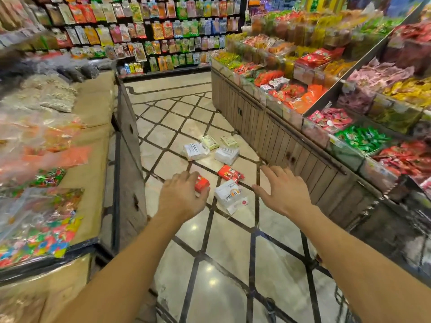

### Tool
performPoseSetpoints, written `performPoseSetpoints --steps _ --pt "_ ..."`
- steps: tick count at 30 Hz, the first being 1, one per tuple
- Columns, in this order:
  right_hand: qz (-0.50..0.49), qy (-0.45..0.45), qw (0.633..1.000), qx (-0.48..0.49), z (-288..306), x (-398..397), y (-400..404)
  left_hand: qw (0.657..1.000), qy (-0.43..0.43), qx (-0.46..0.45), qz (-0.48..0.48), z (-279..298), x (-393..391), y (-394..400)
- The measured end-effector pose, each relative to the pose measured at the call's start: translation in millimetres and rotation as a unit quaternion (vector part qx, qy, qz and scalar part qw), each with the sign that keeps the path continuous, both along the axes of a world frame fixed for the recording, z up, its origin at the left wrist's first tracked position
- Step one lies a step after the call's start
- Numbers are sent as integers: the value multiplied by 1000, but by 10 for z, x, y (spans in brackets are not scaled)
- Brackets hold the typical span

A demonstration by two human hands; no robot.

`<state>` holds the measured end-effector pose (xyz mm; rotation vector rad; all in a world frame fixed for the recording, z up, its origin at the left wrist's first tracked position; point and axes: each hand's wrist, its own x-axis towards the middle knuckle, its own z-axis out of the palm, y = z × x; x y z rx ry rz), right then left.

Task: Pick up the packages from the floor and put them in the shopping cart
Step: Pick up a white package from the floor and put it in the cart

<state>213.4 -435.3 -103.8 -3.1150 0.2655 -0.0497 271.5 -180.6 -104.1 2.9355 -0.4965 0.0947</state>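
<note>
Tiled shop floor (pixel 224 264) carries scattered packages; both empty, spread-fingered hands reach down, left hand (pixel 180 197) over the small red plastic packet (pixel 202 184), right hand (pixel 283 191) beside the white plastic bag (pixel 229 194), so grasping likely comes next.

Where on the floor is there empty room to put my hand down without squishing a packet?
Bare tiles lie near you, below both hands and the white packet. More bare floor lies behind the packets, between the left counter and right cabinet. It is crowded in the middle: red packets, white packs and pale green ones cluster together.
</note>
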Motion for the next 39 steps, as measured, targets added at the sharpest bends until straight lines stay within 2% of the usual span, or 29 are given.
performPoseSetpoints --steps 11,20,26,34,39 --pt "3 45 999 -12 -538 1944 -735 998 1 41 -38 -793 2020 -732" --pt "3 98 995 -11 -757 3690 -1273 995 98 10 -22 -1263 3625 -1281" --pt "18 109 994 4 -1111 4580 -1695 994 105 0 -24 -1497 4519 -1722" --pt "68 153 985 40 -2031 5798 -2356 991 132 1 -1 -2283 5583 -2444" --pt "101 191 975 43 -2934 6391 -2713 990 136 -2 47 -3023 6009 -2887"
